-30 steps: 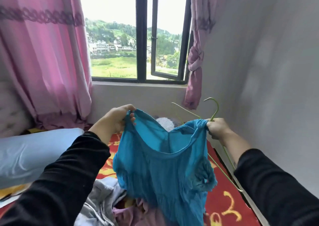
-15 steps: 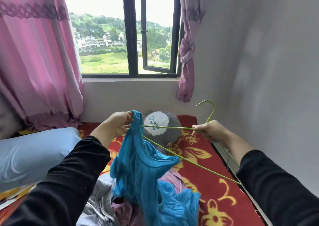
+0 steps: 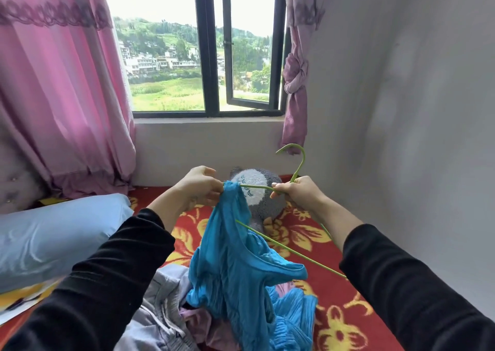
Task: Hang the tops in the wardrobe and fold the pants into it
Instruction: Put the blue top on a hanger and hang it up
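Light-blue pillow (image 3: 53,233) at left edge. Centre frame: left hand (image 3: 198,187) pinches edge of blue top (image 3: 235,257) at arm tip of green wire hanger (image 3: 300,167). Top hangs down onto clothes pile (image 3: 160,310), bottom centre, on red floral bedspread (image 3: 294,235). Grey plush toy (image 3: 259,200) behind. Right hand (image 3: 297,194) grips hanger just below hook.

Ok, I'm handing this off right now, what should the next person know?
Left hand pinches the blue top at one end of the green hanger.
Right hand grips the hanger below its hook.
Done: that hanger end seems tucked inside the top; the rest hangs down onto the clothes pile on the bed.
To do: seat the other shoulder, hang it, then the pile. Wardrobe not in view.
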Demonstrator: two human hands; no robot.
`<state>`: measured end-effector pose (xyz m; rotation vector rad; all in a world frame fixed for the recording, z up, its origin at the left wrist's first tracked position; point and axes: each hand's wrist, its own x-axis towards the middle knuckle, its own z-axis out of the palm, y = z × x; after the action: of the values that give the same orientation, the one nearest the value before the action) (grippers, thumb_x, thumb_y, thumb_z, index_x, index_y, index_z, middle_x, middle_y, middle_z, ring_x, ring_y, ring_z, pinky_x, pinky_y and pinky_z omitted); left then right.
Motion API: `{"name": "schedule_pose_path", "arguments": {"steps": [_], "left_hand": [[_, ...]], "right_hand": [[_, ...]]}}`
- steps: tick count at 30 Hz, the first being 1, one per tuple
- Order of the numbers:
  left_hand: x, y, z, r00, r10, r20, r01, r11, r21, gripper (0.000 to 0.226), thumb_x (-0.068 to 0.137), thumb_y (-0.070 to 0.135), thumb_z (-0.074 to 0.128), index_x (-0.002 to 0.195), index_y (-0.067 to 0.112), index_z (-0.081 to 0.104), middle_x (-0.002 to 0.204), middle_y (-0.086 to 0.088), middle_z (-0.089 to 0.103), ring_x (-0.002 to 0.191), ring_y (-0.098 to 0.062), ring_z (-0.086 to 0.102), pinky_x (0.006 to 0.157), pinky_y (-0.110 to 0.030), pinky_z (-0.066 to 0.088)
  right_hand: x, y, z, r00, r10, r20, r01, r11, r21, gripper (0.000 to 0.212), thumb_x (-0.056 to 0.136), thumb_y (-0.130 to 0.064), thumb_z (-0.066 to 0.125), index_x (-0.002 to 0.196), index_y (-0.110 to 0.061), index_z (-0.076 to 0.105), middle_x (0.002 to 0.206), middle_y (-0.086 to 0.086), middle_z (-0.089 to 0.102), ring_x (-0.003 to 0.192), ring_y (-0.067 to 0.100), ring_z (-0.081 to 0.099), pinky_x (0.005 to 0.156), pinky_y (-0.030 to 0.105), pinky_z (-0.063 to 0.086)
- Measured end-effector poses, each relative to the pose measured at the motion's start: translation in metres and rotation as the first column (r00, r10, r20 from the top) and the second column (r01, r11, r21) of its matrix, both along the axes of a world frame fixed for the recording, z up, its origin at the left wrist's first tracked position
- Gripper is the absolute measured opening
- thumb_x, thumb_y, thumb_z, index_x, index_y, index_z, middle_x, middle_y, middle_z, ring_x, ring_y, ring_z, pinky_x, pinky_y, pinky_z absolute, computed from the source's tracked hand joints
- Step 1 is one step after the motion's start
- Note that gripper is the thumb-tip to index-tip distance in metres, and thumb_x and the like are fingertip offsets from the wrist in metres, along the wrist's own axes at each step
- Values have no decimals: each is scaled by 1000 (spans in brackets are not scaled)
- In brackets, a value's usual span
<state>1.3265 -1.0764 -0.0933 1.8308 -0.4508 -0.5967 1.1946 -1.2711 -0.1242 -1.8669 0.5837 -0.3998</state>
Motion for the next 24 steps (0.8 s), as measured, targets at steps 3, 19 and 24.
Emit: {"name": "schedule_pose_path", "arguments": {"steps": [3,19,24], "left_hand": [[2,4,-2,997,15,-70,-20,996,-83,59,81,-8,65,133,4,40,87,-17,66,67,-21,65,60,-30,60],[-10,-17,-37,628,-357,691,91,916,390,28,92,37,59,69,22,61,68,7,53,72,-20,48,69,-33,36],[-14,-24,-34,594,-394,701,115,904,411,29,94,42,53,80,19,62,73,6,56,80,-21,50,77,-35,35]], "right_hand": [[4,1,-3,1000,-10,-9,10,1000,-7,24,85,-25,69,77,-3,77,41,-8,38,36,5,27,36,14,24],[-4,22,5,988,60,143,-77,990,115,9,83,-5,67,86,3,68,56,7,59,42,9,47,42,16,35],[-4,19,0,977,57,207,-108,963,248,23,81,-2,49,96,10,62,63,18,62,49,22,52,47,23,38]]}}
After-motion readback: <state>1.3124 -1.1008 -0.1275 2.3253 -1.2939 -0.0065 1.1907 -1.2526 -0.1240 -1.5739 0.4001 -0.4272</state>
